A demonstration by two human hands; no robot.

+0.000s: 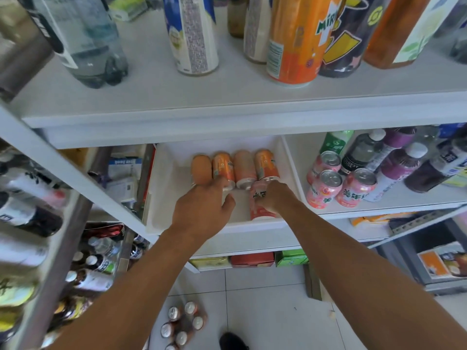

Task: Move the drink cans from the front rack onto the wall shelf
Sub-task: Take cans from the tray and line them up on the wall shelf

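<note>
A white tray (166, 188) sits on the middle shelf and holds several orange and pink drink cans (243, 169) lying on their sides in a row. My right hand (276, 198) grips a pink can (261, 213) lying in the tray just in front of the row, its base toward me. My left hand (202, 205) reaches over the near ends of the two left cans, thumb spread to the right. Its fingers are hidden behind the back of the hand, so I cannot see whether they grip a can.
Three pink cans (329, 188) stand on the shelf right of the tray, with bottles (401, 162) behind them. Large bottles (290, 41) line the upper shelf. A rack of bottles (30, 213) stands at the left. A pack of cans (182, 324) sits on the floor tiles.
</note>
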